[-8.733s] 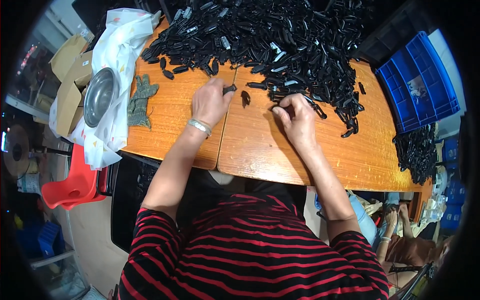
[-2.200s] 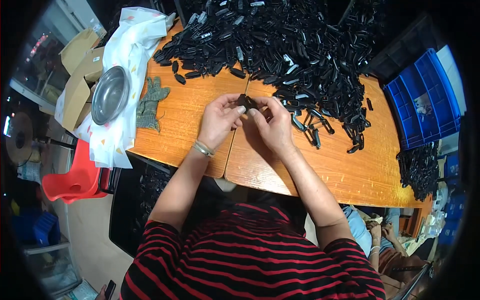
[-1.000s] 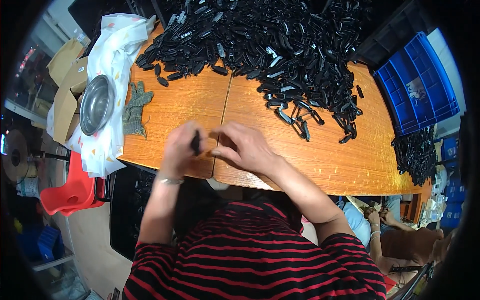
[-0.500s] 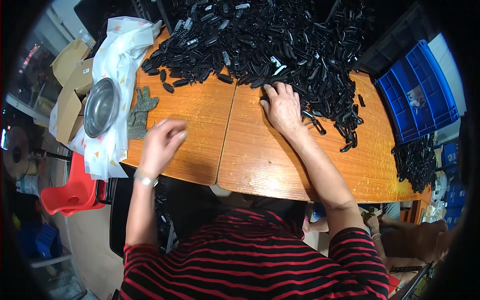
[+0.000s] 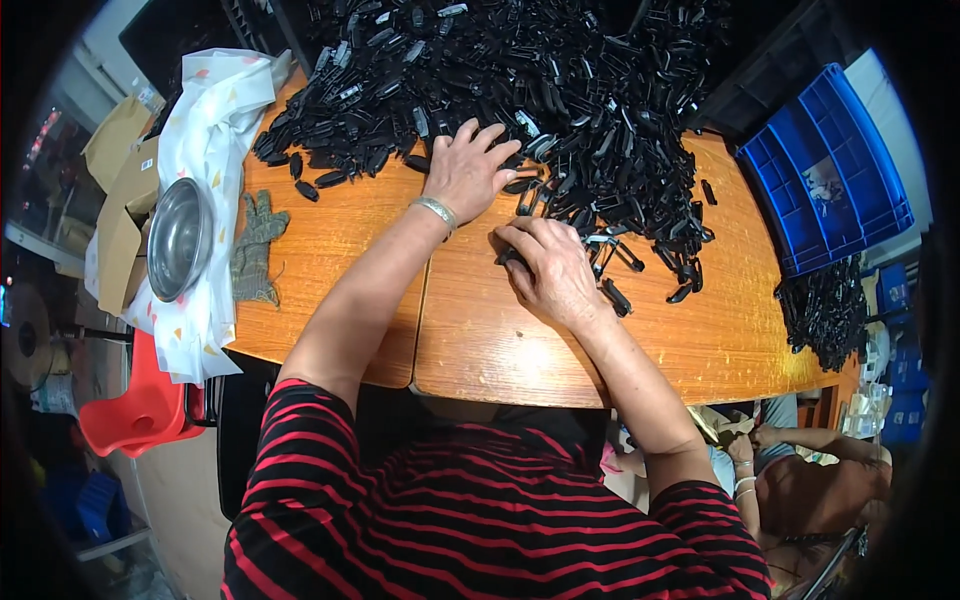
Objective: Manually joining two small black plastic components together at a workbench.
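A large heap of small, elongated black plastic parts (image 5: 560, 80) covers the far side of the wooden table (image 5: 480, 330). At the heap's near edge, my left hand (image 5: 464, 172) is spread, palm down, its fingertips over the parts. Closer to me and to its right is my right hand (image 5: 550, 265), low on the tabletop with bent fingers. Part of a black piece shows under those fingertips, mostly hidden by the hand. Several loose black frame-like pieces (image 5: 617, 297) lie just right of the right hand.
At left, a metal bowl (image 5: 181, 240) rests on patterned white sheeting (image 5: 210, 120), beside a grey-green knitted glove (image 5: 258, 245). A blue crate (image 5: 835, 180) leans at the right, above more black parts (image 5: 825, 310). Another person (image 5: 810, 480) sits at lower right; a red chair (image 5: 140, 410) stands lower left.
My left hand has swung right and forward from near the glove to the heap, its fingers spreading. My right hand has drawn back toward me, and some pieces now lie nearer beside it.
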`<act>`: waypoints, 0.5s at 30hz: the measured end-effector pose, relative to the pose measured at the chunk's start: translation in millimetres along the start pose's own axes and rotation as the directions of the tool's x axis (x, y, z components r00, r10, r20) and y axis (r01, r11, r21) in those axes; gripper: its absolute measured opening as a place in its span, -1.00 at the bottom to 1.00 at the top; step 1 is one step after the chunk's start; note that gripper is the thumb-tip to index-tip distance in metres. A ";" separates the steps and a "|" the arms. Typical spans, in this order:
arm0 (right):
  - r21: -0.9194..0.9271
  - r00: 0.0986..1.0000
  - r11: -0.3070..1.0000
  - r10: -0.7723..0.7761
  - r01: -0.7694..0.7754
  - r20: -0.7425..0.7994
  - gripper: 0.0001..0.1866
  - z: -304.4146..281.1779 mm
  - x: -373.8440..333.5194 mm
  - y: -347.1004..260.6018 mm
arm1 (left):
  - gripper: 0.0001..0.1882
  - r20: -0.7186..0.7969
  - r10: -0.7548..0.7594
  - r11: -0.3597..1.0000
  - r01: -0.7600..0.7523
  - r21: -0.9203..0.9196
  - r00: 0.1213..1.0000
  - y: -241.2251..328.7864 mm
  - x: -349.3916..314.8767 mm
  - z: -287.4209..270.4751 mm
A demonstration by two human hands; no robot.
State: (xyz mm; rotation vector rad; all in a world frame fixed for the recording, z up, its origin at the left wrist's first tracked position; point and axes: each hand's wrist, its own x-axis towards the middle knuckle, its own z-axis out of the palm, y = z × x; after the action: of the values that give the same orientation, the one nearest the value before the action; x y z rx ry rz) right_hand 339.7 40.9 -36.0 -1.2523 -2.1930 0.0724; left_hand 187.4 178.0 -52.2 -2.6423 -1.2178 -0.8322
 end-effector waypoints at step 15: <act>0.009 0.996 1.000 0.028 -0.029 0.088 -0.46 -29.1 -3.9 5.4 | -0.60 0.082 0.068 0.939 -0.036 -0.342 0.994 -2.8 -94.6 -66.5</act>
State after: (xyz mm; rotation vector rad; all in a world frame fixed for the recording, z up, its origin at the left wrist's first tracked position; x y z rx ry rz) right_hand 360.6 33.7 -15.9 -1.2980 -2.2466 0.1525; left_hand 106.8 95.3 -46.1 -3.0025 -1.1030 -1.0019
